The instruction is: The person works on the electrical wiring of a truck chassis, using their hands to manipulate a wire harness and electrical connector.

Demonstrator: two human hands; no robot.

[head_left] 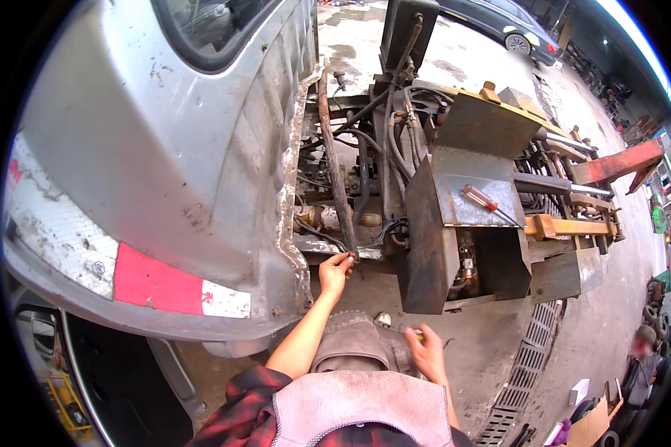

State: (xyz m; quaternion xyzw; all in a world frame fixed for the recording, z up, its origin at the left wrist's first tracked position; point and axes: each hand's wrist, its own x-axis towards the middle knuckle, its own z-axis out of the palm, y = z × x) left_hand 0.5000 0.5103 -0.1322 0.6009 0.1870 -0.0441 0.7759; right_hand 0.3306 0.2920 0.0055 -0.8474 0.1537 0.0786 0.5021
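Observation:
My left hand (pixel 335 274) is closed in a pinch at the lower end of a long wooden pole (pixel 335 164), beside thin dark wires (pixel 320 235). What its fingertips hold is too small to make out. Lower and to the right, my right hand (pixel 427 352) is curled around a small thing with a yellow part (pixel 420 337), mostly hidden by the fingers and slightly blurred. The pole leans in the gap between the silver truck cab (pixel 194 141) and the chassis machinery. A screwdriver (pixel 481 198) with a red, clear handle lies on a metal box (pixel 455 182).
Hoses (pixel 402 141) and yellow frame rails (pixel 552 226) run along the chassis. A red steel arm (pixel 619 164) juts out at the right. An open-fronted steel compartment (pixel 492 257) stands near my right hand. A drain grate (pixel 525 357) crosses the floor; a dark car (pixel 499 22) is parked beyond.

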